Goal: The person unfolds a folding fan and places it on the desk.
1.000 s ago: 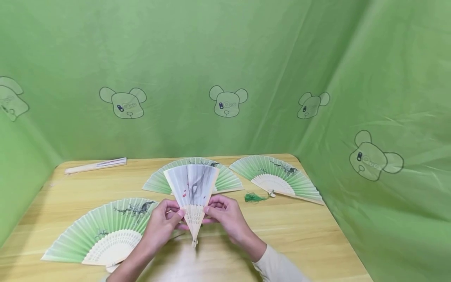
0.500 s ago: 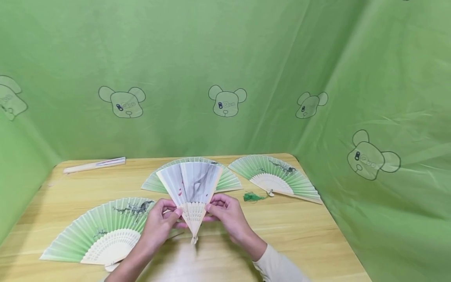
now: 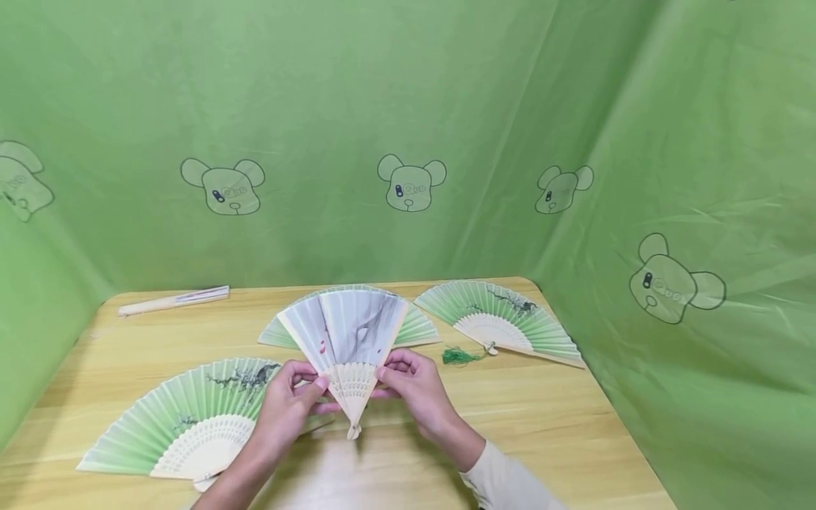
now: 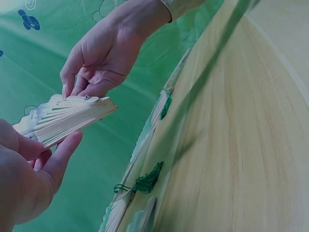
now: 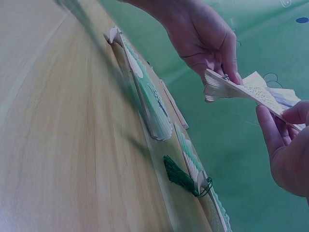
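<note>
A grey-white folding fan (image 3: pixel 360 329) with a dark branch and red marks stands partly spread above the table, its pale slatted ribs (image 3: pixel 352 382) meeting at the bottom pivot. My left hand (image 3: pixel 290 404) pinches its left edge between thumb and fingers. On the opposite edge, my right hand (image 3: pixel 417 389) grips the ribs the same way. Both wrist views show the fan (image 4: pixel 72 118) (image 5: pixel 251 92) held between the two hands. Behind it, a spread green fan (image 3: pixel 277 333) is partly covered.
Another spread green fan (image 3: pixel 185 418) lies at the left front, partly behind my left forearm. At the back right rests a third green fan (image 3: pixel 510 319) with a green tassel (image 3: pixel 462 355). A folded fan (image 3: pixel 175 300) lies at the back left. Green cloth (image 3: pixel 319 92) surrounds the wooden table (image 3: pixel 542 439).
The grey-white fan has spread wider, its left edge moving left and its right edge moving right. My right hand has shifted slightly right. The fans on the table stay where they were.
</note>
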The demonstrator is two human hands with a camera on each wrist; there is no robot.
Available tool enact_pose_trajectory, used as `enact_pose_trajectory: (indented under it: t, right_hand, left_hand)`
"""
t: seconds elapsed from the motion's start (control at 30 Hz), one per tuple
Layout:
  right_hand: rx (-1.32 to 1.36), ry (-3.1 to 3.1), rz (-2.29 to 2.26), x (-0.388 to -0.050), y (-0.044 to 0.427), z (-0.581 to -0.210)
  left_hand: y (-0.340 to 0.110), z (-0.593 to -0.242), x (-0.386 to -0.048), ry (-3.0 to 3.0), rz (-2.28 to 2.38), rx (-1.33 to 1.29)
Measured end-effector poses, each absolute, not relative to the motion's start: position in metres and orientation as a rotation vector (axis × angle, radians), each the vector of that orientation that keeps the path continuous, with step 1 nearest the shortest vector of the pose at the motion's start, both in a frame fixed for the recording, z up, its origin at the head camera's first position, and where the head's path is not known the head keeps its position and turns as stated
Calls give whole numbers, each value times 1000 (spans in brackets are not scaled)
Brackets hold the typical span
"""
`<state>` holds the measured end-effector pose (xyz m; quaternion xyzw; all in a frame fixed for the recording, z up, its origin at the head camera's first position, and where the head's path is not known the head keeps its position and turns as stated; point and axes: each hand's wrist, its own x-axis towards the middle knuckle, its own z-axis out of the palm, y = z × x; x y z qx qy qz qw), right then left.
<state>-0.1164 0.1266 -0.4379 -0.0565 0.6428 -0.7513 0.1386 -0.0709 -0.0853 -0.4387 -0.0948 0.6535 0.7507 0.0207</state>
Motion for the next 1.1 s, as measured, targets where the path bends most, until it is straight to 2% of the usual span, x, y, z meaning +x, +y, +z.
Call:
enact_pose_trajectory:
  t: [1.1]
  right_hand:
    - [-60, 1746, -2358, -122, 126, -448]
  left_hand:
    - [-87, -441, -77, 1930, 2446, -339]
